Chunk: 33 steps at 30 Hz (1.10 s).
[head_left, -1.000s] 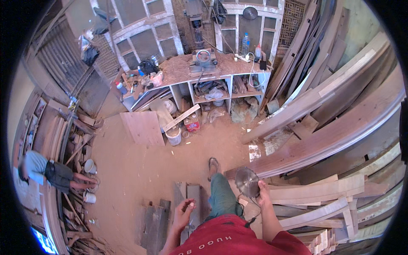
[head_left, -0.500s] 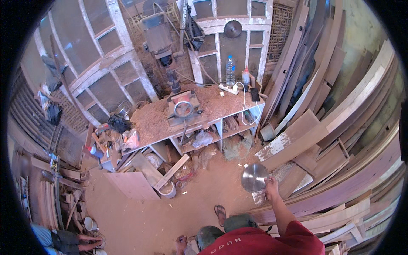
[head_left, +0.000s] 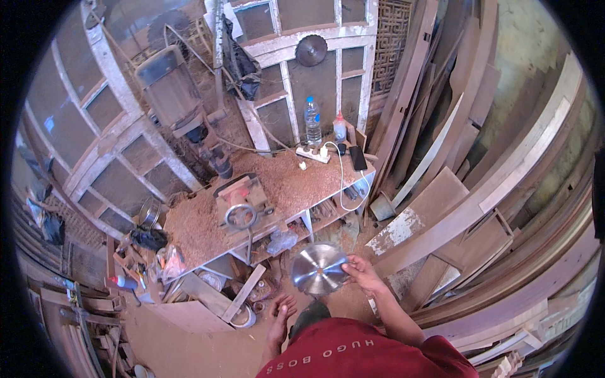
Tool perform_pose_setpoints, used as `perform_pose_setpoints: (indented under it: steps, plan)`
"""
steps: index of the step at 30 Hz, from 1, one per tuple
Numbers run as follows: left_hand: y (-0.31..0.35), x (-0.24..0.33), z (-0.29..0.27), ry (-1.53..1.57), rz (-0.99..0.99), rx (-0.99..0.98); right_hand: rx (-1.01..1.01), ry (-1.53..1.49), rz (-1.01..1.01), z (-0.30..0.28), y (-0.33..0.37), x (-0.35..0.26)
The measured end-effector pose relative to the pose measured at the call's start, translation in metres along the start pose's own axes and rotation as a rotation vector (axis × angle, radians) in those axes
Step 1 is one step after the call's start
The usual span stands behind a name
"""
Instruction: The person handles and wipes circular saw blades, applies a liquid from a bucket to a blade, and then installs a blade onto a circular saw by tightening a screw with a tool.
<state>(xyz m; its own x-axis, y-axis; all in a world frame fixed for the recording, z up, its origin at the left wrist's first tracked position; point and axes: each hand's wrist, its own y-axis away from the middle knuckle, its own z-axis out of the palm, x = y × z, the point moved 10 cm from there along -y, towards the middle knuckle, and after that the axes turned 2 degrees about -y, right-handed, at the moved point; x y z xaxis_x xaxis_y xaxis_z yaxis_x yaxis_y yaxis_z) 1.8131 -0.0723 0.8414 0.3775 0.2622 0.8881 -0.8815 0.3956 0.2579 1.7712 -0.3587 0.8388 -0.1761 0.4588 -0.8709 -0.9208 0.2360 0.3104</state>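
A round, shiny circular saw blade (head_left: 310,264) with a small centre hole is held out before my chest. My right hand (head_left: 360,276) grips it by its right rim, thumb and fingers closed on the edge. My left hand (head_left: 282,310) is raised a little to the left of the blade, apart from it. Its fingers are loosely bent and spread, with nothing in them. Beyond the blade stands a workbench (head_left: 195,230) covered in sawdust, carrying a machine vise with a round handwheel (head_left: 241,217) beneath a drill press (head_left: 173,94).
A water bottle (head_left: 312,123), a power strip (head_left: 313,155) and a phone (head_left: 358,158) on a white cable sit at the bench's right end. Planks (head_left: 441,236) lean along the right. A white bucket (head_left: 244,317) and a loose board (head_left: 244,293) stand below the bench. Another dark blade (head_left: 311,50) hangs behind.
My right hand has brought the saw blade left and up in front of me. My left hand has risen from low beside my knee. The view has shifted toward the right and closer to the bench.
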Motion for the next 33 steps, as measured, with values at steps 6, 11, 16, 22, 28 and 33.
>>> perform_pose_setpoints:
  steps: [6,11,16,22,28,33]
  plan:
    - [-0.139,0.011,0.037,-0.019,-0.131,-0.02,-0.113,0.042,0.023,0.008,-0.103,-0.036]
    - [-0.222,0.087,0.095,-0.301,0.014,0.014,0.0,0.079,-0.057,-0.023,-0.174,-0.083]
    - [-0.3,0.133,0.125,-0.383,0.129,0.036,-0.084,-0.025,-0.085,-0.029,-0.258,-0.141]
    - [-0.35,0.158,0.17,-0.296,0.221,0.196,-0.232,-0.024,-0.163,-0.053,-0.394,-0.207]
    - [-0.355,0.02,0.101,-0.507,-0.167,0.326,-0.156,-0.243,-0.315,-0.091,-0.537,-0.32]
    - [-0.337,-0.059,0.052,-0.626,-0.163,0.505,-0.14,-0.386,-0.43,-0.101,-0.623,-0.414]
